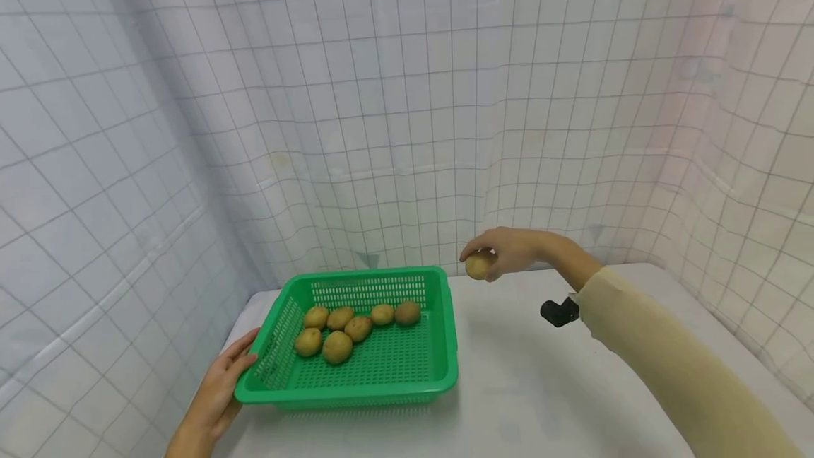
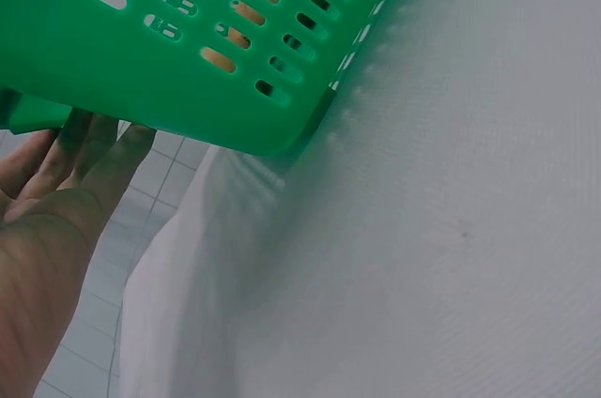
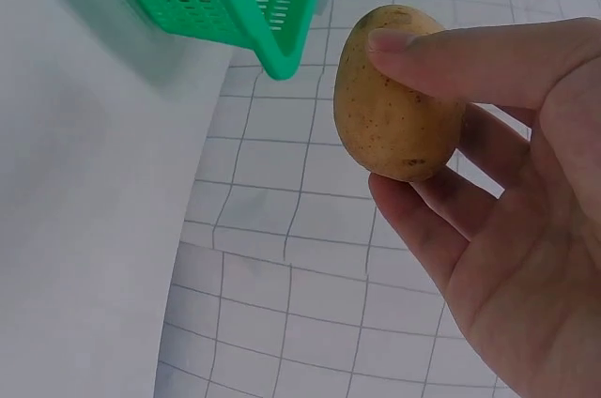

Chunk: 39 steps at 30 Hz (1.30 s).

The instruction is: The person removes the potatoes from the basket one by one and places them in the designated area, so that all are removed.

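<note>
While pinching a potato [image 3: 394,93] between thumb and curled fingers [image 3: 441,60] of the right hand [image 1: 509,249], raised above the white table [image 1: 540,387], just beyond the far right corner of the green basket [image 1: 445,345].
Left hand [image 1: 219,387] laid flat, fingers [image 2: 89,145] straight and close together, touching the basket's near left corner at the table's left edge; grips nothing. Six more potatoes [image 1: 346,331] lying loose in the basket's far half, clustered together, seen through the slotted wall in the left wrist view as tan patches. Pale yellow sleeve [image 1: 668,366] covering the right forearm, with a small black device [image 1: 559,312] at the wrist. White gridded sheeting [image 1: 407,104] hanging behind and to both sides of the table.
</note>
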Tool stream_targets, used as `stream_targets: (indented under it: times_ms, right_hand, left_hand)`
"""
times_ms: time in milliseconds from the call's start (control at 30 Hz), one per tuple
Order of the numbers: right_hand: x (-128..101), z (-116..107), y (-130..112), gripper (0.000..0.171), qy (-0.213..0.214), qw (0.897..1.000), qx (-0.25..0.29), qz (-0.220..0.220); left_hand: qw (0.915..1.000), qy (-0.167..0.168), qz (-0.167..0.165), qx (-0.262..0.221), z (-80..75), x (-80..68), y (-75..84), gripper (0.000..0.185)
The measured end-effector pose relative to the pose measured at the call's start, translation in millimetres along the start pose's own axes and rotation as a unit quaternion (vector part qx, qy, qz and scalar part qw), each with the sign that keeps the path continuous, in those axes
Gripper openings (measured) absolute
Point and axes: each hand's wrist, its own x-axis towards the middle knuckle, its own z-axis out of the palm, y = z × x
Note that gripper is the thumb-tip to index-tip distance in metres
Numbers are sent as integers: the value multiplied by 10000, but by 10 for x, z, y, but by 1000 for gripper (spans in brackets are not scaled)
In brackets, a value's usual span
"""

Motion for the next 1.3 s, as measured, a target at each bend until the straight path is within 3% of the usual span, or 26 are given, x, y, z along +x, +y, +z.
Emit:
stream_targets:
  times_ms: [333,1033,1300]
  right_hand:
    - [-100,87,353,50,83,9994,167,292]
    - [-164,367,897,56,272,9923,939,758]
    - [-143,585,1155,52,806,9860,1266,721]
  left_hand:
    - [10000,-23,18,26,22,-9,13,49]
    - [9997,82,8,-231,20,-10,-31,36]
    - [9998,104,27,-183,3,13,-11,41]
